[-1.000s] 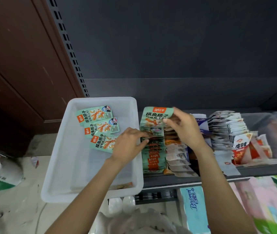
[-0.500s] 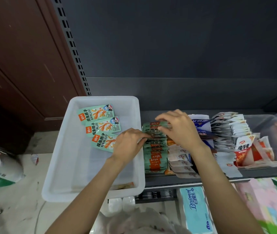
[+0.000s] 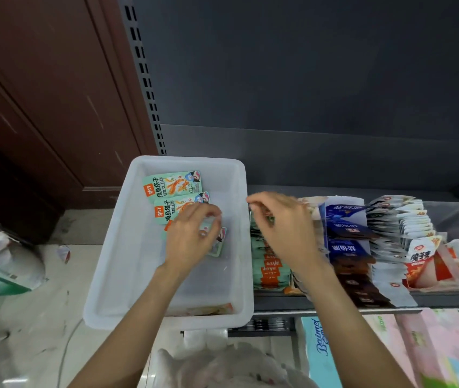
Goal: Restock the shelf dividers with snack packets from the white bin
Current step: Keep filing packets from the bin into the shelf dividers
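**Lifting the next packet from the bin**

The left hand is lowered into the white bin, its fingers curled over the nearest green packet, which appears to be pinched at its upper edge; blur makes the hold uncertain. Two more packets are left lying flat toward the bin's far end. The right hand is held over the back of the green row on the shelf, fingers bent and loosely curled; nothing can be seen held in them.

The step is best done if only one packet is taken, gripped by its sealed edge so the one beneath is not dragged along. The packet should be turned upright, print facing forward like the rest. A gap should be kept open at the back of the row by the right hand, so that the packet can be slid in without buckling. The neighbouring blue packets stand just beside and are easily disturbed.
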A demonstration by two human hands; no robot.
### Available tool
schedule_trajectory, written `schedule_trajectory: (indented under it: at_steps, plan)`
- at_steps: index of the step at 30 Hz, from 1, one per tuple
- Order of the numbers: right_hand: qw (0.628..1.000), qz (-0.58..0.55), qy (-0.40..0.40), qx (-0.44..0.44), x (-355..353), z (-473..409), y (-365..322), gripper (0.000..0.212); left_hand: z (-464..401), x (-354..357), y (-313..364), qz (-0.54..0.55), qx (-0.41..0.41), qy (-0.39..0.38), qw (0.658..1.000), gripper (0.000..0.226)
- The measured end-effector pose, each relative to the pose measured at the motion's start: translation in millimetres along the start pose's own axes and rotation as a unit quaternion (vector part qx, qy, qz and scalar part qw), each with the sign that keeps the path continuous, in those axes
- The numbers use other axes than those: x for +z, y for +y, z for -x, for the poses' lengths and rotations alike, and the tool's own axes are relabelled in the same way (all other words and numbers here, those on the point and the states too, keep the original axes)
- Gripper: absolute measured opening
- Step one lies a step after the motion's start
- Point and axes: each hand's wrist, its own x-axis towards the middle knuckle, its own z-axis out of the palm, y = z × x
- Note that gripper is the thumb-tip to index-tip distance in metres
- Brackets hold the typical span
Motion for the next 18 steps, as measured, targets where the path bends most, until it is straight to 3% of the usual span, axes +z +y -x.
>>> schedule_trajectory:
  at_steps: [3,5,8,11,14,16,18]
  plan:
    - [0.998,-0.049,-0.035,-0.022,51.9,-0.4,-31.5,0.015,11.1,-14.4,-41.6,-0.020,-0.128,0.015,0.991,0.019]
    - [0.989,-0.014,-0.149,0.016,95.4,-6.1,-38.4,0.022,14.3,-12.4,-71.5,-0.047,-0.249,-0.051,0.966,0.025]
    - [0.938,0.090,-0.326,0.070,148.4,-16.4,-31.3,0.043,14.9,-9.3,-96.2,-0.084,-0.369,-0.183,0.907,0.052]
    - [0.909,0.146,-0.372,0.117,178.6,-16.8,-20.2,0.063,15.2,-8.6,-101.7,-0.100,-0.375,-0.247,0.888,0.064]
    - [0.894,0.184,-0.385,0.134,190.4,-7.5,-17.8,0.079,19.3,-7.2,-102.4,-0.093,-0.349,-0.272,0.892,0.064]
    - [0.892,0.207,-0.378,0.137,187.3,-2.8,-20.5,0.073,21.9,-8.0,-102.8,-0.045,-0.362,-0.265,0.893,0.063]
    - [0.901,0.184,-0.365,0.144,178.4,0.0,-25.0,0.052,21.7,-11.9,-99.7,0.048,-0.401,-0.218,0.888,0.068]
